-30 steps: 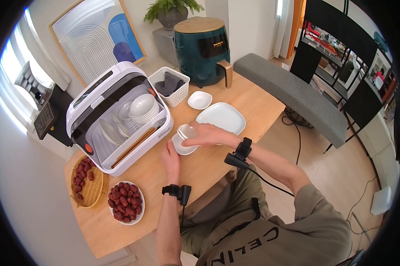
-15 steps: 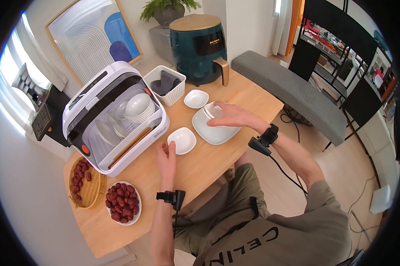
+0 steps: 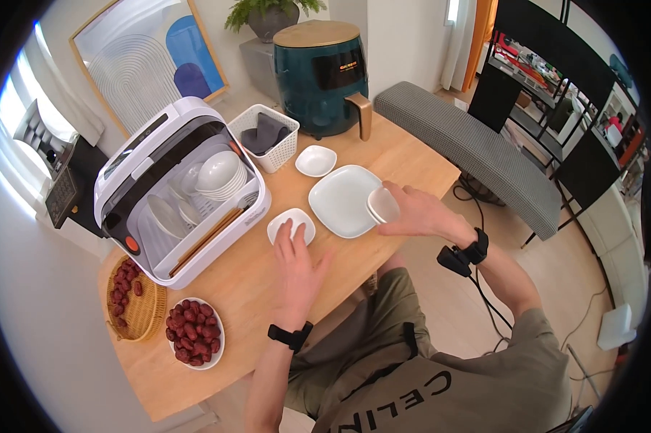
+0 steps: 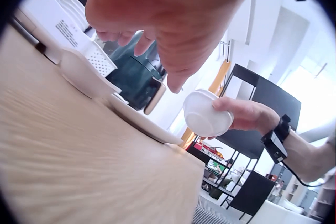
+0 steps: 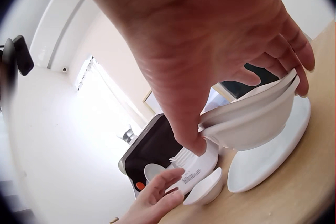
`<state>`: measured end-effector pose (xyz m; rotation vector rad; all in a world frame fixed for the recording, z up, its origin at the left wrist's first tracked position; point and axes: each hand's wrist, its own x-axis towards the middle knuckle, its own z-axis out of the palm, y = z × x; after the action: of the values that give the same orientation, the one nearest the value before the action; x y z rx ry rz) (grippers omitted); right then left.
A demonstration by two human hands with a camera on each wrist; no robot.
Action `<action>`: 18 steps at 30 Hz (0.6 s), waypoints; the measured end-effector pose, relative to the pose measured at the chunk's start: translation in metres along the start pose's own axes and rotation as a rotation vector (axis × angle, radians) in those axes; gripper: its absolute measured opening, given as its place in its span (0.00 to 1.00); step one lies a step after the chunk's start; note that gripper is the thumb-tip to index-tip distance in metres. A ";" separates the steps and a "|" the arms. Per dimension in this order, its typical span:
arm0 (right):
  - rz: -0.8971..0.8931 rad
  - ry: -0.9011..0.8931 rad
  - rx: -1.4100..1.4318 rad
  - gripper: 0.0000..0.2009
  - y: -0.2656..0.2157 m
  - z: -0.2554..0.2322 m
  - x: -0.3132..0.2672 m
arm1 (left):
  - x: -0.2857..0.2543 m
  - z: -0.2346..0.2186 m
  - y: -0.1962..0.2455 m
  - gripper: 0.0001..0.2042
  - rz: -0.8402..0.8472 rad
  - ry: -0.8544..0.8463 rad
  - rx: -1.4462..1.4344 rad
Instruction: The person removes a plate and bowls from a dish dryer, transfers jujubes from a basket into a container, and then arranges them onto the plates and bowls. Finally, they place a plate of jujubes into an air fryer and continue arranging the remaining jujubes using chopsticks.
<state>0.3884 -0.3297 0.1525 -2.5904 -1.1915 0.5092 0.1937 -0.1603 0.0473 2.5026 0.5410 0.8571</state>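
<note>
In the right wrist view, my right hand (image 5: 210,50) pinches two nested white bowls (image 5: 257,121) by their rims, thumb on one side and fingers on the other. The head view has this hand (image 3: 421,211) at the right edge of a white square plate (image 3: 343,198), the bowls (image 3: 382,206) tilted. My left hand (image 3: 298,278) reaches over a small white square dish (image 3: 273,229), fingers extended above it; whether they touch it I cannot tell. Behind the plate sits another small white dish (image 3: 316,160).
On the left stands an open white dish box (image 3: 217,249) with bowls, plates and chopsticks. Near it are a wicker basket (image 3: 152,307) and a plate of red dates (image 3: 193,332). A white basket (image 3: 276,154) and green air fryer (image 3: 318,90) stand at the back.
My right hand has carried the nested bowls away from the small dish, across the plate to its right side. My left hand has shifted right and over the small dish.
</note>
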 end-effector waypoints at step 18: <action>-0.019 0.008 -0.208 0.50 0.013 0.051 -0.020 | 0.018 0.069 0.029 0.32 0.070 -0.056 -0.046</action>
<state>0.3642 -0.3495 0.1058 -2.7463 -1.3303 0.3889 0.2577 -0.1939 0.0217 2.5084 0.4125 0.8127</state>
